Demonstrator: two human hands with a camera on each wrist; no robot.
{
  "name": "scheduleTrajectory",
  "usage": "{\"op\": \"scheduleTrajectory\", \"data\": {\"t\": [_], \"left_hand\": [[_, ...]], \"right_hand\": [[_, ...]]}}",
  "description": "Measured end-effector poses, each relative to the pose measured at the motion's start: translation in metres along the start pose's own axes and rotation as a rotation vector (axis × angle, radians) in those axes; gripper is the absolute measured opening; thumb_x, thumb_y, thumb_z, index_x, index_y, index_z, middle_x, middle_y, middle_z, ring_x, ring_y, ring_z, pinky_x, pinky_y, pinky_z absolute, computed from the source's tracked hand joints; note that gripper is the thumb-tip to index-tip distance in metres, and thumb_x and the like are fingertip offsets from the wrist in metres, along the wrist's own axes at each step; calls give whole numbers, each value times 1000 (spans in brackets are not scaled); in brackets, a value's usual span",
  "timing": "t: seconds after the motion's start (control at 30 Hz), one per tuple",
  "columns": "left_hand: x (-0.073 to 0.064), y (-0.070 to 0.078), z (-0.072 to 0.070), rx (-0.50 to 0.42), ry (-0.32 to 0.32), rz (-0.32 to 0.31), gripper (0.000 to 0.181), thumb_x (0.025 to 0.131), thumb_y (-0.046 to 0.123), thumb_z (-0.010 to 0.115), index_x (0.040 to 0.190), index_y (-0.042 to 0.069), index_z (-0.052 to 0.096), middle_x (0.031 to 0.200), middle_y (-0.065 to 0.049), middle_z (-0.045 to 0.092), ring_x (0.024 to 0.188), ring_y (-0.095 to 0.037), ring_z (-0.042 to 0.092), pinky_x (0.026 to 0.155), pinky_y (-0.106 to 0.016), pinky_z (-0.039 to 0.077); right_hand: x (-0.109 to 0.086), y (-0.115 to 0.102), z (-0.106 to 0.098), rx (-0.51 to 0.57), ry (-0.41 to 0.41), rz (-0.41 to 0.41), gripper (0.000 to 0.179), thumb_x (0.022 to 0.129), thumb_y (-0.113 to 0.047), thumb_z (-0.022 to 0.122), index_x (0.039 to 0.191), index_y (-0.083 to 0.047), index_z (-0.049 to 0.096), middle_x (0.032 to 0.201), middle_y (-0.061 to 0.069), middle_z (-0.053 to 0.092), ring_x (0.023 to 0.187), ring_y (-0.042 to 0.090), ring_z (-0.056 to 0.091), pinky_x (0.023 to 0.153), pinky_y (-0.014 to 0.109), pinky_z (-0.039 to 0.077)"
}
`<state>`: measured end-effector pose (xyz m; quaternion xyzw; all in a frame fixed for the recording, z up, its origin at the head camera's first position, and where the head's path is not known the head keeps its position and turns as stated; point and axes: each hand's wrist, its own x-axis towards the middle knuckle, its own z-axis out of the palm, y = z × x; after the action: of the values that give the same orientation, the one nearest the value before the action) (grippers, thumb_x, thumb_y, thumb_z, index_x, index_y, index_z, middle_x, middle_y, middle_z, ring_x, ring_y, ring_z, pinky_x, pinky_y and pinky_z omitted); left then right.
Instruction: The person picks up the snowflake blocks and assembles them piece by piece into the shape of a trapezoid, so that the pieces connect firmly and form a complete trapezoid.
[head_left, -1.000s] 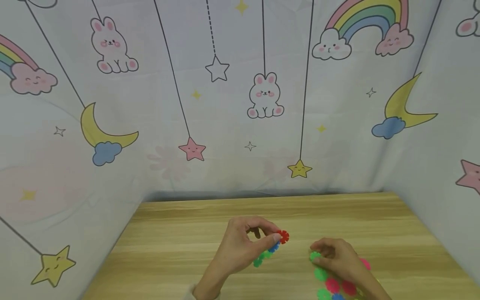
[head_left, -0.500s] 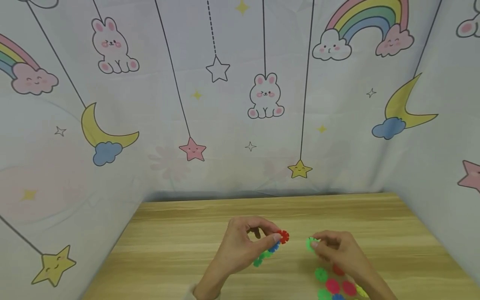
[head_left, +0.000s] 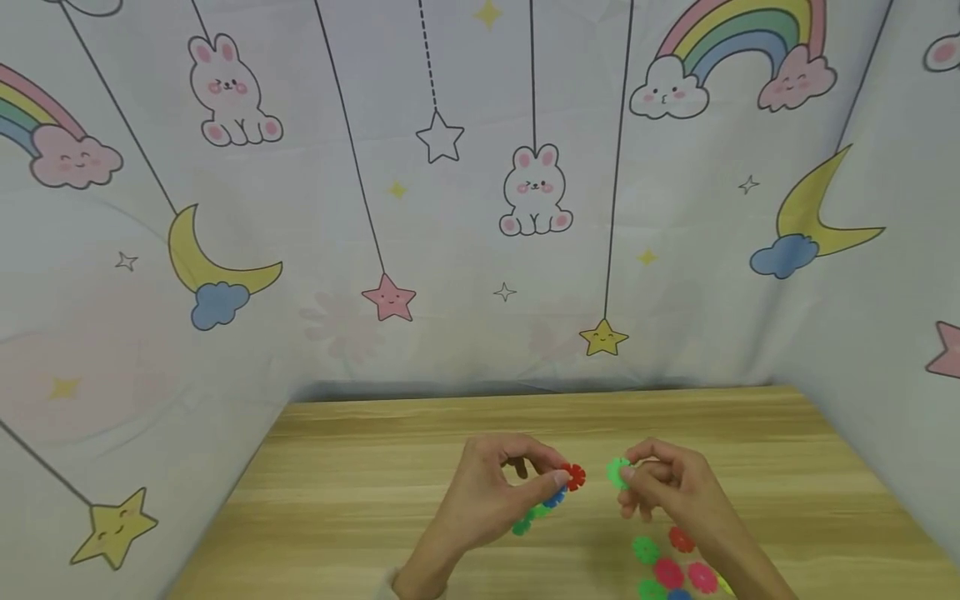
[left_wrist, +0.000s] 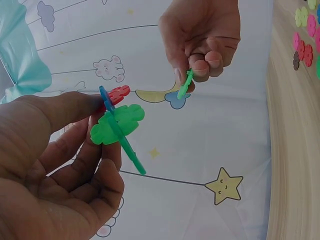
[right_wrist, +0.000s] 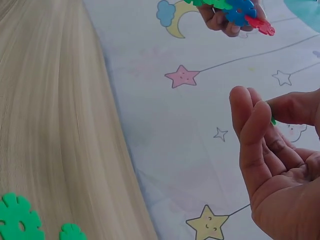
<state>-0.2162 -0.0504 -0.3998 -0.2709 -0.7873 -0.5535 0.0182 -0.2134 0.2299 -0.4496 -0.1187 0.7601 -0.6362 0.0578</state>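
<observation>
My left hand [head_left: 491,496] pinches a short chain of slotted plastic snowflake discs between thumb and fingers. A red disc [head_left: 575,477] forms its right end, followed by a blue disc [head_left: 555,497] and two green ones; the darker green disc [head_left: 522,523] hangs lowest. In the left wrist view the broad green disc [left_wrist: 120,125] is seen slotted crosswise into its neighbours. Just to the right, my right hand [head_left: 678,487] pinches a single light green disc [head_left: 617,473] by its edge, a small gap away from the red one. My right fingers mostly hide that disc in the right wrist view.
Several loose discs lie on the wooden table [head_left: 337,500] below my right hand, among them a green disc [head_left: 645,549], a red disc [head_left: 682,539] and a pink disc [head_left: 703,577]. A printed cloth backdrop [head_left: 450,225] stands behind and along both sides.
My right hand has lifted the light green disc from near the loose discs and brought it up and left, closer to the chain. The left hand has stayed nearly still.
</observation>
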Motion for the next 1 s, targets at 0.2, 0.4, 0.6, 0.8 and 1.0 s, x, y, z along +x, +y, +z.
{"op": "scheduleTrajectory", "data": {"t": [0.2, 0.4, 0.6, 0.8, 1.0], "left_hand": [[0, 1, 2, 2, -2, 6, 5, 95, 25, 84, 97, 21, 84, 90, 5, 82, 83, -3, 69, 77, -25, 54], [1, 0, 3, -6, -14, 9, 4, 95, 25, 84, 97, 22, 85, 89, 3, 82, 83, -2, 69, 76, -27, 55], [0, 0, 5, -9, -17, 30, 6, 95, 26, 84, 96, 20, 85, 89, 4, 82, 83, -2, 70, 76, -27, 54], [-1, 3, 5, -3, -16, 2, 9, 94, 27, 85, 95, 19, 85, 86, 6, 81, 83, -2, 70, 77, -23, 52], [-2, 3, 7, 12, -18, 13, 7, 96, 27, 83, 95, 20, 85, 87, 8, 82, 84, -2, 71, 79, -27, 54]], "right_hand": [[0, -8, 3, 32, -8, 4, 23, 109, -20, 64, 109, 2, 60, 78, 4, 80, 71, 24, 78, 63, 34, 62], [-1, -17, 8, 62, 8, -10, 19, 108, -19, 64, 102, -2, 58, 76, 7, 80, 70, 25, 78, 61, 34, 61], [-5, -30, 15, 105, 26, -44, 15, 107, -14, 65, 97, -6, 58, 73, 5, 79, 65, 24, 77, 57, 33, 60], [-7, -39, 24, 150, 21, -83, 15, 107, -10, 64, 93, -10, 58, 72, 0, 79, 61, 19, 76, 54, 31, 58], [-8, -43, 30, 179, 10, -93, 16, 106, -8, 63, 92, -12, 58, 71, -1, 78, 60, 18, 75, 53, 31, 57]]}}
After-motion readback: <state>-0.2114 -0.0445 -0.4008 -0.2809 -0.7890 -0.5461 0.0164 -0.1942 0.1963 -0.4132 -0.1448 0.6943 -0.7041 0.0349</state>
